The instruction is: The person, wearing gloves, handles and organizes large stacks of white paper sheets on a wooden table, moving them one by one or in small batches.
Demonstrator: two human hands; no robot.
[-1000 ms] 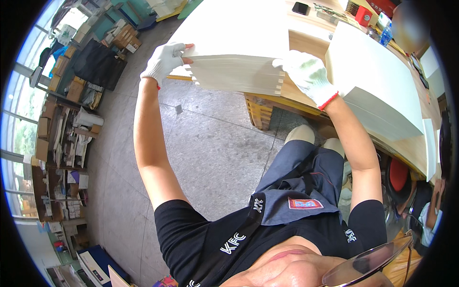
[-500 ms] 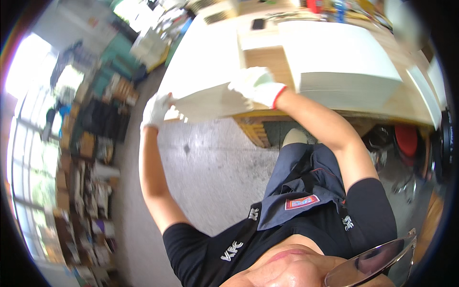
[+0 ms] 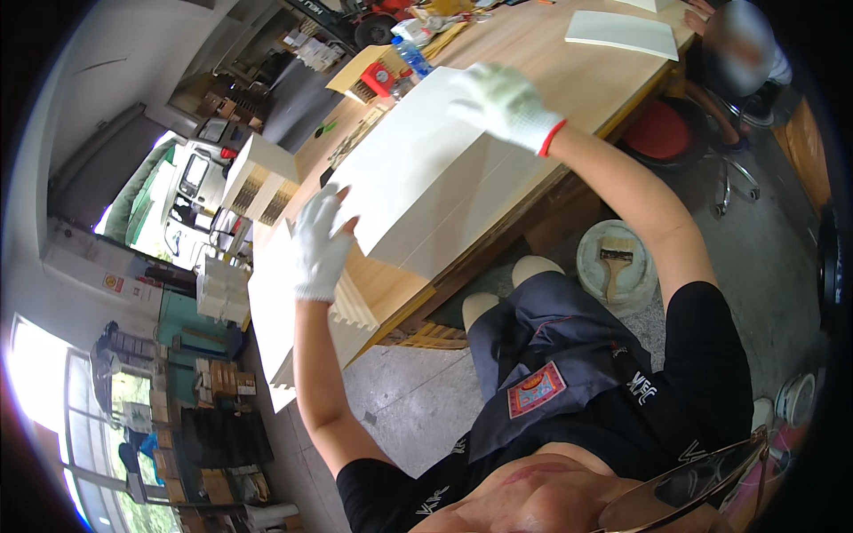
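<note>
My left hand (image 3: pixel 323 247), in a white knit glove with bare fingertips showing, is raised at the near left corner of a thick stack of white sheets (image 3: pixel 404 164). Its fingers are apart and hold nothing. Over the stack's far right end is my right hand (image 3: pixel 511 105), gloved in white with a red cuff. Motion blurs its fingers, but they look stretched out, with nothing visible in them. Left of the stack, partly behind my left forearm, lie white sheets (image 3: pixel 274 306) with a toothed edge (image 3: pixel 354 306) at the table's front.
The wooden table (image 3: pixel 533 40) also carries a red object (image 3: pixel 377 78), a water bottle (image 3: pixel 410 57) and another white stack (image 3: pixel 622 34). Below its edge stands a bucket with a brush (image 3: pixel 615 258). A red stool (image 3: pixel 659 133) and another person (image 3: pixel 742 53) are at the right.
Both hands held a pale toothed sheet between them; they have let it go and moved right to the thick white stack. The view has turned too, bringing the bucket into sight.
</note>
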